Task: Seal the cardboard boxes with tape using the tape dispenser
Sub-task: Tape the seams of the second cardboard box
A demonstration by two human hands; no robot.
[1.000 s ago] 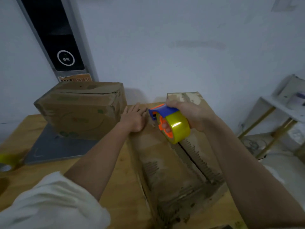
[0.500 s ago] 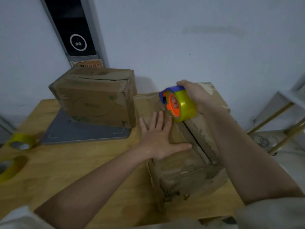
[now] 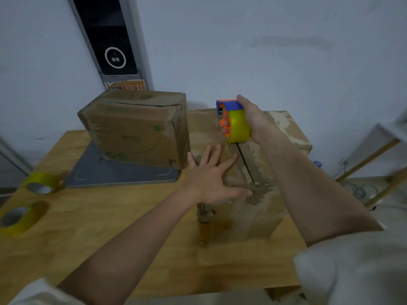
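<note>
The box being sealed point(image 3: 262, 194) sits toward the right edge of the tabletop point(image 3: 110, 216), its two top flaps meeting at a dark seam that runs from the near end toward the wall. The left hand point(image 3: 211, 179) lies flat with fingers spread on the left flap, pressing it down. The right hand point(image 3: 253, 119) grips the tape dispenser point(image 3: 234, 122), fingers through the orange core, holding it at the far end of the seam; whether tape already touches the cardboard I cannot tell. To do this well, I would keep that left palm firm so the flaps stay level, anchor the tape past the far edge, then draw straight back along the seam. A second box point(image 3: 136, 128) stands on a grey plate point(image 3: 123, 175) toward the back left, and two spare rolls point(image 3: 19, 216) lie near the left edge.
</note>
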